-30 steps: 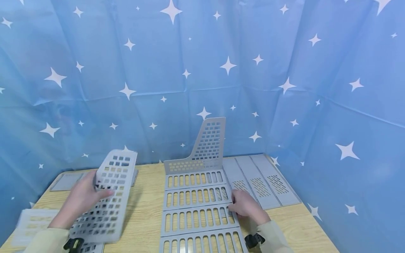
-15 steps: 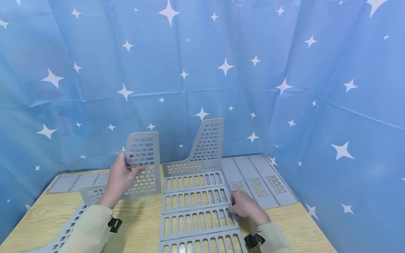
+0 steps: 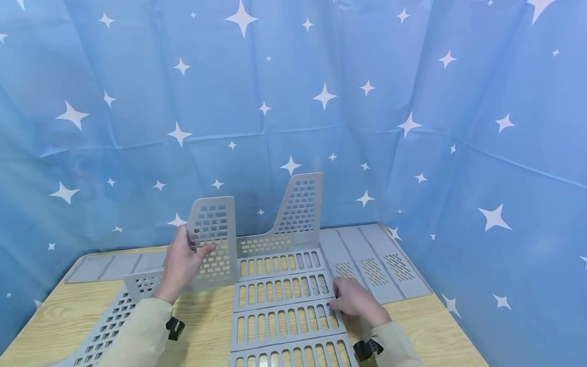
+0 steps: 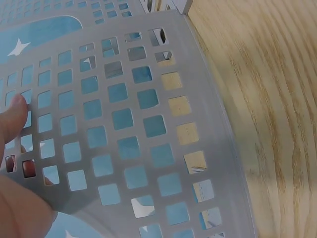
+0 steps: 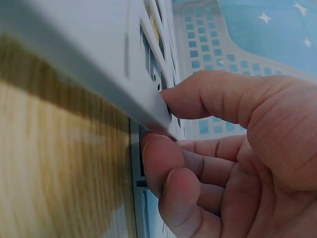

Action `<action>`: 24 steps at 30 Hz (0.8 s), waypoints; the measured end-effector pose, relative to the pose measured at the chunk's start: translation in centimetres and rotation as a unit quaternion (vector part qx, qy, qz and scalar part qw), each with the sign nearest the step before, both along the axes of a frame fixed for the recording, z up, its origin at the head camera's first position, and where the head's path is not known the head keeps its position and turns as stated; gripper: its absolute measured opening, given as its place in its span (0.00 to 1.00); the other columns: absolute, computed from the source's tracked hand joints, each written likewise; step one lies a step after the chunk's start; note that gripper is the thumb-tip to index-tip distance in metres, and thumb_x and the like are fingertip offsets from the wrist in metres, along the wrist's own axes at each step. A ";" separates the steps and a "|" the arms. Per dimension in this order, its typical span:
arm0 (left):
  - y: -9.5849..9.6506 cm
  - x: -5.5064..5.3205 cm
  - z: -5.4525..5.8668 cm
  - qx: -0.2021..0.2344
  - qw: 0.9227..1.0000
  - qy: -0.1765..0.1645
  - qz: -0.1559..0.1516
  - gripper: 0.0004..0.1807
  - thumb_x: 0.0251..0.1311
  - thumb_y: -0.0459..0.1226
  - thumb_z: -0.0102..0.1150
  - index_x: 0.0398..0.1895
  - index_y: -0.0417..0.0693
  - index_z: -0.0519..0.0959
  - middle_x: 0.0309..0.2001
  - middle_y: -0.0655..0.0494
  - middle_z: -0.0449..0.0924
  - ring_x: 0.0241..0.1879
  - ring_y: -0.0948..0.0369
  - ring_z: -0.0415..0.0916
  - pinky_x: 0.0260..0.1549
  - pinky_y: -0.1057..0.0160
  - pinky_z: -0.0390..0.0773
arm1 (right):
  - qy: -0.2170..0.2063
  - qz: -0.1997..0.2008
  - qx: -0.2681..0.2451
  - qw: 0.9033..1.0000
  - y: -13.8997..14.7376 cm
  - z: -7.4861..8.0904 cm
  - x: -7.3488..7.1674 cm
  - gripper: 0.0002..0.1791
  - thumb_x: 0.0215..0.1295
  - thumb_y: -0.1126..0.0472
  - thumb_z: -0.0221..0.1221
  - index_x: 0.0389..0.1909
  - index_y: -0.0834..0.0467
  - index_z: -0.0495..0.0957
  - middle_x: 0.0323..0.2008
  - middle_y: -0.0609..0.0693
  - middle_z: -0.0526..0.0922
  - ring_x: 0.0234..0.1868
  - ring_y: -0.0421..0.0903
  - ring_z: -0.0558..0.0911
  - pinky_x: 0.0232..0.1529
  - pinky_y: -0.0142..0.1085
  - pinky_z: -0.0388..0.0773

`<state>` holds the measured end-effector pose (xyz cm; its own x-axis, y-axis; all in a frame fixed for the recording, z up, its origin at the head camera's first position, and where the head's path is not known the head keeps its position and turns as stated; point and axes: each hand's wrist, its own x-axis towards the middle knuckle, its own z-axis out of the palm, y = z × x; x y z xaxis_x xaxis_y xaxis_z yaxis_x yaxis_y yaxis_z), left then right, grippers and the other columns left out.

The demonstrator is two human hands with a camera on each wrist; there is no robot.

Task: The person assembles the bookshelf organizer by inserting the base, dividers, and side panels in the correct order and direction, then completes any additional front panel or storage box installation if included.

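My left hand [image 3: 182, 262] grips a grey perforated, L-shaped plastic side panel [image 3: 232, 244] by its tall part and holds it upright. Thumb in front, fingertips show through the holes in the left wrist view. The panel's right edge stands beside the far left of a slotted grey panel [image 3: 284, 307]; whether they touch I cannot tell. With thumb above and fingers beneath, my right hand [image 3: 354, 300] pinches the slotted panel's right edge [image 5: 148, 109]. Another perforated side panel [image 3: 317, 209] stands upright at the slotted panel's far end.
Flat grey panels [image 3: 353, 250] with slanted slits lie at the back right of the wooden table [image 3: 435, 336]. Further flat grey panels [image 3: 87, 267] lie at the back left. A perforated panel [image 3: 87, 354] extends at the lower left, partly behind my sleeve. A starry blue curtain [image 3: 257, 168] surrounds the table.
My left hand has carried its side panel rightward, turned it upright and brought it beside the slotted panel. My right hand keeps its pinch in the same place.
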<state>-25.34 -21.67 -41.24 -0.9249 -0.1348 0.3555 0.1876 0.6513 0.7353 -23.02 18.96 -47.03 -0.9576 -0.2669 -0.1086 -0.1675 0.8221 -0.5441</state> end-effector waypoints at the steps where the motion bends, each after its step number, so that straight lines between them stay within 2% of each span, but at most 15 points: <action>1: 0.1 0.0 0.0 0.003 1.000 0.002 0.003 0.34 0.66 0.37 0.70 0.68 0.38 0.63 0.49 0.39 0.80 0.39 0.50 0.78 0.31 0.58 0.75 | 0.001 -0.001 0.002 1.000 0.0 0.0 0.0 0.14 0.59 0.69 0.67 0.25 0.58 0.70 0.19 0.50 0.74 0.14 0.43 0.74 0.18 0.36 0.71; 3: 0.3 0.1 -0.2 0.000 1.000 0.010 0.011 0.32 0.66 0.38 0.70 0.66 0.38 0.64 0.46 0.40 0.79 0.37 0.51 0.76 0.30 0.58 0.74 | 0.005 -0.001 0.004 1.000 0.0 0.0 0.0 0.14 0.58 0.69 0.67 0.25 0.57 0.70 0.18 0.50 0.74 0.14 0.43 0.74 0.18 0.36 0.71; 7: 0.8 0.5 -0.5 -0.029 0.999 0.030 0.026 0.27 0.63 0.41 0.73 0.53 0.39 0.68 0.35 0.46 0.75 0.28 0.53 0.70 0.25 0.60 0.69 | 0.012 -0.001 0.013 1.000 0.0 0.0 0.1 0.14 0.57 0.69 0.68 0.25 0.57 0.70 0.18 0.49 0.73 0.15 0.43 0.74 0.18 0.36 0.71; 10: 0.9 0.9 -0.5 -0.040 0.998 0.042 0.022 0.25 0.59 0.42 0.76 0.45 0.42 0.68 0.30 0.49 0.74 0.25 0.56 0.69 0.22 0.61 0.68 | 0.018 0.000 0.019 1.000 0.0 -0.1 0.1 0.14 0.57 0.69 0.69 0.25 0.57 0.71 0.18 0.49 0.73 0.16 0.43 0.73 0.19 0.36 0.70; 13: 0.7 0.9 -0.4 -0.028 0.999 0.038 0.010 0.24 0.60 0.42 0.76 0.42 0.44 0.68 0.29 0.50 0.73 0.24 0.56 0.68 0.21 0.62 0.67 | 0.024 0.002 0.022 0.999 0.0 -0.2 0.1 0.14 0.57 0.68 0.69 0.25 0.57 0.71 0.18 0.48 0.73 0.15 0.43 0.72 0.19 0.36 0.68; 17: 0.4 0.7 -0.6 -0.007 1.000 0.020 0.007 0.23 0.64 0.42 0.72 0.44 0.43 0.66 0.29 0.49 0.71 0.23 0.56 0.65 0.20 0.62 0.65 | 0.026 0.004 0.025 0.999 -0.1 -0.4 0.0 0.14 0.58 0.68 0.69 0.25 0.57 0.72 0.18 0.48 0.72 0.15 0.43 0.71 0.19 0.35 0.67; 21: 0.1 0.4 -1.0 0.010 0.999 0.024 0.020 0.25 0.64 0.41 0.72 0.54 0.41 0.68 0.31 0.47 0.75 0.22 0.56 0.66 0.19 0.61 0.66 | 0.024 0.005 0.029 0.999 -0.2 -0.4 -0.1 0.13 0.58 0.67 0.68 0.26 0.56 0.72 0.18 0.47 0.72 0.15 0.42 0.70 0.19 0.35 0.66; 24: 0.0 0.4 -1.0 0.010 0.999 0.024 0.020 0.25 0.65 0.42 0.71 0.53 0.41 0.68 0.30 0.47 0.74 0.22 0.56 0.66 0.19 0.61 0.65 | 0.027 0.004 0.032 0.999 -0.2 -0.3 -0.1 0.13 0.57 0.67 0.68 0.25 0.56 0.71 0.17 0.47 0.71 0.15 0.42 0.70 0.19 0.35 0.65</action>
<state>-24.92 -21.63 -42.27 -0.9005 -0.1782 0.3966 0.1978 0.6444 0.7386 -23.13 18.79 -47.37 -0.9603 -0.2692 -0.0728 -0.2026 0.8530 -0.4809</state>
